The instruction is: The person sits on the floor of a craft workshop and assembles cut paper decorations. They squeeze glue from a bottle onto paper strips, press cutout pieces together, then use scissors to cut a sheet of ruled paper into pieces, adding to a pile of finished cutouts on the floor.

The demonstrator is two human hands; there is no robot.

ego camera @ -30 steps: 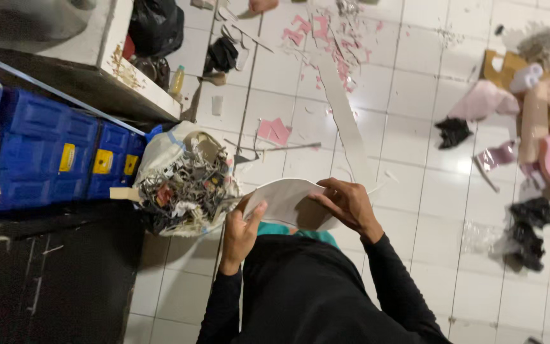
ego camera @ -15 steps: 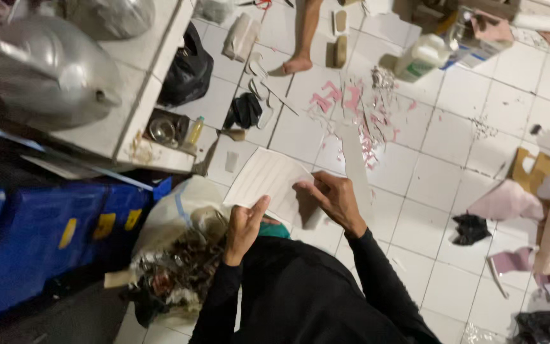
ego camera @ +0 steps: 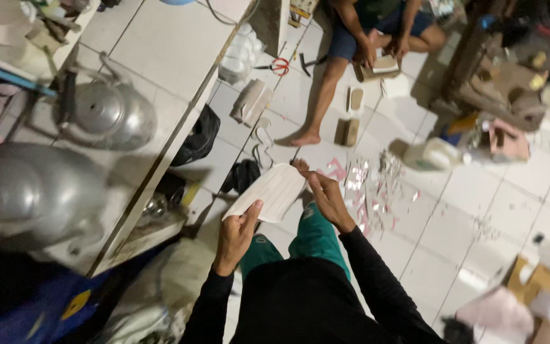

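**White tile floor, littered, with a sheet held over it**

White floor tiles (ego camera: 479,210) fill most of the view, strewn with pink and pale paper scraps (ego camera: 367,185) just beyond the person's hands. On the left a tiled counter (ego camera: 173,57) runs along the floor's edge, its front lip cutting diagonally down the frame; two metal kettles (ego camera: 106,114) stand on it (the nearer one is large and blurred). Below the counter's edge lie a black bag (ego camera: 200,135) and dark clutter in the shadow underneath.

Both hands hold one white sheet (ego camera: 272,190), lifted above the floor in front of the person's green-trousered knees. The left hand (ego camera: 237,234) pinches the sheet's near edge, thumb on top and fingers closed beneath. The right hand (ego camera: 327,199) grips the far side, fingers curled over the edge; whether they press fully together I cannot tell.

Further off another person (ego camera: 358,38) sits on the floor, one bare leg stretched toward the scraps, hands on a small block. Red-handled scissors (ego camera: 276,65) lie near that person, well apart from the sheet. A white jug (ego camera: 437,153) sits to the right, and cardboard and pink bags (ego camera: 529,286) crowd the lower right corner. Bare tile stays open to the right of the scraps, between them and the cardboard.
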